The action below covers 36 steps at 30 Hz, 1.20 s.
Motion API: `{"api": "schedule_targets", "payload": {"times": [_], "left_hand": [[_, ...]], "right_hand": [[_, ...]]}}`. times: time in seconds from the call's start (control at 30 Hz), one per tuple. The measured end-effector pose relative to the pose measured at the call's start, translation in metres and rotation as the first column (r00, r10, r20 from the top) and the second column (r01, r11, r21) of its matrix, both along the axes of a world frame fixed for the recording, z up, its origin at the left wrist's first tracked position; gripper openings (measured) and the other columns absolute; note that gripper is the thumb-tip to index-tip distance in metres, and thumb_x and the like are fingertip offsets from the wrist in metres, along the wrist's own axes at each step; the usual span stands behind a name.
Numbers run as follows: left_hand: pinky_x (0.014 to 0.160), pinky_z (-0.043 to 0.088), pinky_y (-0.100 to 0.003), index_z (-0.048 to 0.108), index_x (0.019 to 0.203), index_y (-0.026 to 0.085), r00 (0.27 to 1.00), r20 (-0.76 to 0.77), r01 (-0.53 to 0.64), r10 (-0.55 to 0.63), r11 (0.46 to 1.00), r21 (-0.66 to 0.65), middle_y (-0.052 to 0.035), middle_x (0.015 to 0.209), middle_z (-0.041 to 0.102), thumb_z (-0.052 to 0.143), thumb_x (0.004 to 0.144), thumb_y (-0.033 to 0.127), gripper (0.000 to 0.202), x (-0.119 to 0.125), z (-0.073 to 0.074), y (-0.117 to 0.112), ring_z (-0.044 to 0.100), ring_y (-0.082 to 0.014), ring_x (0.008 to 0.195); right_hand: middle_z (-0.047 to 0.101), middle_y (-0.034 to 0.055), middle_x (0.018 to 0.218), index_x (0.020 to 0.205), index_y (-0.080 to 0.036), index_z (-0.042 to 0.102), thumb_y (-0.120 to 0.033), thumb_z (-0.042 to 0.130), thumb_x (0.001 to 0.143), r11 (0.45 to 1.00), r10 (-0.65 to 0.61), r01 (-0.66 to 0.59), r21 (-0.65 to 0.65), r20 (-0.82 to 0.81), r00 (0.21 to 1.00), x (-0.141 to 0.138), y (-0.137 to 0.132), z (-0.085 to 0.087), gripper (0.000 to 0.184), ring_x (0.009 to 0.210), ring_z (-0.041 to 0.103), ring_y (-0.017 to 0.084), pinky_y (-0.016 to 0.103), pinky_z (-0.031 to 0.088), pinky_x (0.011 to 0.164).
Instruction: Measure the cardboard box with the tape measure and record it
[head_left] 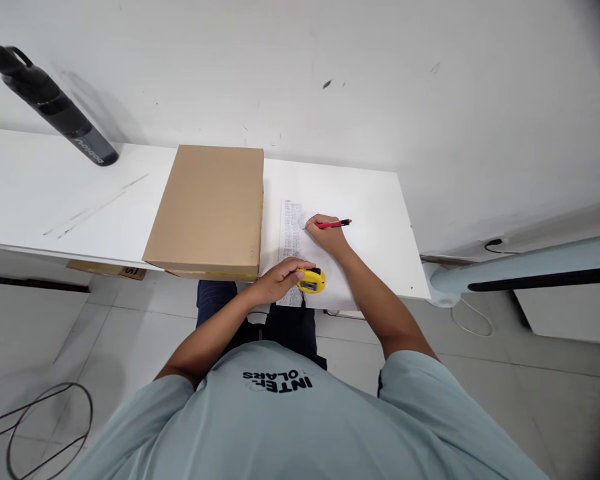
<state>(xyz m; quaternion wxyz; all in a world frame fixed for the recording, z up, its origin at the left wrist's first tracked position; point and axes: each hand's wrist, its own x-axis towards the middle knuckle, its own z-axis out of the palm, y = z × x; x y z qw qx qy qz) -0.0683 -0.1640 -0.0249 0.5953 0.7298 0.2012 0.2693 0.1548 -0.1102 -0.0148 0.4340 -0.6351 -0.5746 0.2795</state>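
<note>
My right hand [325, 231] is closed around a red pen [336, 224] with a black end, its tip down at the written sheet of paper [291, 233]. Dense handwriting fills the left part of that sheet. Closer to my body, my left hand [279, 279] rests over the paper, its fingers on a yellow tape measure [311, 280] with a black strap hanging off the table's front edge. A closed brown cardboard box [210, 207] sits just left of the paper.
A dark water bottle [63, 113] stands at the back left of the white table [375, 200], near the wall. To the right a pale blue pole [530, 267] crosses beside the table's end. A wire-frame round object [50, 427] is on the floor at lower left.
</note>
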Motion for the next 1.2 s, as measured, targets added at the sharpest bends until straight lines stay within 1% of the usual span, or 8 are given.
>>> {"api": "schedule_targets", "payload": {"times": [0.17,0.37,0.53,0.7,0.8,0.9,1.03,1.2], "left_hand": [[0.117,0.045,-0.044,0.068,0.137,0.028,1.0,-0.005,0.0,0.0,1.0,-0.011,-0.0113,0.135,0.066,0.047,0.105,0.06,0.05,-0.001,0.002,-0.0005,0.061,-0.0244,0.129],[0.117,0.045,-0.045,0.069,0.136,0.028,1.0,-0.001,0.004,-0.004,1.0,-0.001,-0.0117,0.135,0.066,0.047,0.105,0.061,0.05,0.0001,0.0031,-0.0006,0.061,-0.025,0.129],[0.117,0.045,-0.045,0.068,0.137,0.027,1.0,0.009,0.007,-0.007,1.0,0.013,-0.0123,0.134,0.066,0.046,0.105,0.061,0.052,-0.0002,0.0018,-0.0005,0.061,-0.0248,0.129],[0.117,0.045,-0.045,0.067,0.137,0.026,1.0,0.003,0.003,-0.003,1.0,0.022,-0.0114,0.134,0.066,0.047,0.106,0.058,0.049,0.0002,-0.0013,0.0011,0.061,-0.0239,0.129],[0.116,0.047,-0.045,0.067,0.137,0.026,1.0,-0.011,0.009,-0.009,0.999,0.051,-0.0119,0.134,0.067,0.046,0.107,0.056,0.047,0.0004,-0.0002,0.0009,0.062,-0.0238,0.127],[0.115,0.048,-0.045,0.067,0.137,0.025,1.0,-0.008,0.011,-0.01,0.994,0.106,-0.0127,0.132,0.067,0.045,0.107,0.054,0.046,0.0006,0.002,-0.0013,0.062,-0.0242,0.127],[0.115,0.049,-0.044,0.066,0.138,0.024,1.0,0.002,-0.013,0.013,0.985,0.174,-0.0136,0.131,0.068,0.045,0.108,0.049,0.044,0.0005,0.0024,-0.0047,0.063,-0.024,0.127],[0.114,0.049,-0.043,0.064,0.14,0.025,1.0,0.003,-0.009,0.008,0.978,0.211,-0.0133,0.13,0.067,0.043,0.11,0.046,0.042,0.0002,-0.0004,-0.0053,0.062,-0.0223,0.127]], "right_hand": [[0.07,0.0018,0.07,0.065,-0.024,0.063,-0.028,0.058,0.078,1.0,-0.01,0.01,0.007,0.007,1.0,-0.0002,0.0001,0.0007,0.014,0.073,0.062,0.021,0.035,0.05,0.071],[0.066,0.0006,0.066,0.062,-0.024,0.059,-0.027,0.057,0.077,1.0,-0.016,0.016,0.001,0.011,1.0,0.0001,0.0006,0.0022,0.015,0.069,0.058,0.019,0.034,0.047,0.069],[0.068,0.001,0.068,0.064,-0.023,0.063,-0.026,0.058,0.076,1.0,0.002,-0.002,-0.014,-0.01,1.0,0.0006,-0.0001,0.0026,0.014,0.071,0.06,0.019,0.034,0.047,0.069],[0.068,0.0012,0.069,0.065,-0.022,0.063,-0.027,0.058,0.077,1.0,-0.004,0.004,-0.005,-0.009,1.0,0.0006,-0.0002,0.0022,0.014,0.071,0.06,0.019,0.033,0.047,0.069],[0.068,0.0015,0.07,0.066,-0.022,0.062,-0.026,0.057,0.077,1.0,-0.026,0.026,0.012,-0.017,1.0,0.0001,-0.0012,0.0021,0.013,0.072,0.059,0.019,0.034,0.046,0.07],[0.064,0.0002,0.066,0.064,-0.022,0.059,-0.023,0.056,0.076,0.998,-0.055,0.056,0.029,-0.024,0.998,-0.0011,-0.0016,0.0022,0.013,0.068,0.055,0.017,0.033,0.043,0.068],[0.059,-0.0017,0.061,0.06,-0.022,0.057,-0.022,0.057,0.075,0.998,-0.047,0.048,0.029,-0.022,0.999,-0.0027,-0.0005,0.003,0.015,0.064,0.051,0.016,0.033,0.039,0.065],[0.064,-0.0003,0.065,0.064,-0.021,0.061,-0.023,0.057,0.077,1.0,-0.016,0.016,0.013,-0.032,0.999,-0.0021,0.0,0.0031,0.014,0.068,0.055,0.017,0.033,0.042,0.067]]}}
